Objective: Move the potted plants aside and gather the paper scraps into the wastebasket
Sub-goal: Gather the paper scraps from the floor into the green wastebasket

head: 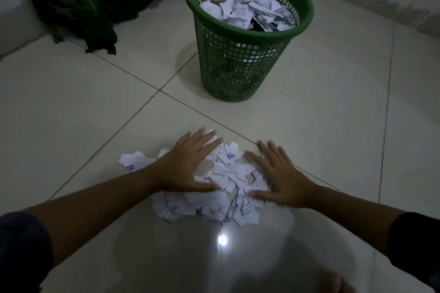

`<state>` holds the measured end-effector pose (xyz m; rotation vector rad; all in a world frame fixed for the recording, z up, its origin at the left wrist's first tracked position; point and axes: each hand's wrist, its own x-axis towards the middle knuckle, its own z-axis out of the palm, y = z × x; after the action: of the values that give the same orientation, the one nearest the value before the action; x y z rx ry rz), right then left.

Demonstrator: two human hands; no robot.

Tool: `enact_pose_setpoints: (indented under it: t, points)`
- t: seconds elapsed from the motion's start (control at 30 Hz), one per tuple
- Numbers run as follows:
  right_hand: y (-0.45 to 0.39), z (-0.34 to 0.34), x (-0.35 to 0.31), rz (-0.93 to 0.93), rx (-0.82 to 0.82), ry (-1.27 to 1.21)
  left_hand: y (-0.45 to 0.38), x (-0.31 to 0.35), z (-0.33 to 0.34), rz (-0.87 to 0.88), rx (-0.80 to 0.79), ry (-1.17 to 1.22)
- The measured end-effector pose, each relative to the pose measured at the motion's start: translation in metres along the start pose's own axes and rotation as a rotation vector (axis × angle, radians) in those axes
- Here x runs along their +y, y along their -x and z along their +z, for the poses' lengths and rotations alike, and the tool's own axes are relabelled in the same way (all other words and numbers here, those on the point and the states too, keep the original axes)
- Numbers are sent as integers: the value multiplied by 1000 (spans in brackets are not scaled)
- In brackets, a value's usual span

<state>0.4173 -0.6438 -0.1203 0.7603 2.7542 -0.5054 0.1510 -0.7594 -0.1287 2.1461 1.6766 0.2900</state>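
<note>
Well short of the wastebasket (247,38), the paper scraps (221,188) lay heaped between the left hand (188,166) and right hand (278,173), both flat, fingers spread, gripping nothing.

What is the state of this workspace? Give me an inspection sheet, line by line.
Surface: pale glossy tile floor with dark grout lines and a bright light reflection near the bottom.
Job's things: green mesh wastebasket upright, already holding paper; pile of torn scraps on the floor; one stray scrap left of the pile; potted plants at the far left by the wall.
Clutter: nothing seen.
Grippers: left hand and right hand flat with straight fingers, on either side of the pile, touching scraps.
Cables: nothing seen.
Surroundings: dim light; white wall behind the plants.
</note>
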Motion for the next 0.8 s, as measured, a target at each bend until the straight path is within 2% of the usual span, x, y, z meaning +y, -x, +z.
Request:
enact_pose_setpoints:
  t: [0.1, 0.2, 0.3, 0.57, 0.7, 0.8]
  points:
    - [11, 6, -6, 6, -33, -26, 3, 20, 5, 153, -104, -86]
    - [15, 16, -19, -76, -11, 11, 6, 25, 15, 301, -112, -200]
    - [13, 30, -28, -78, 46, 57, 6, 22, 28, 239, -81, -277]
    - [-37, 25, -41, 165, 171, -81, -15, 13, 13, -116, 78, -336]
    - [-47, 10, -40, 109, 189, -133, 10, 3, -3, -63, 218, -258]
    - [-44, 8, -34, 71, 202, -151, 50, -4, -5, -37, 253, -264]
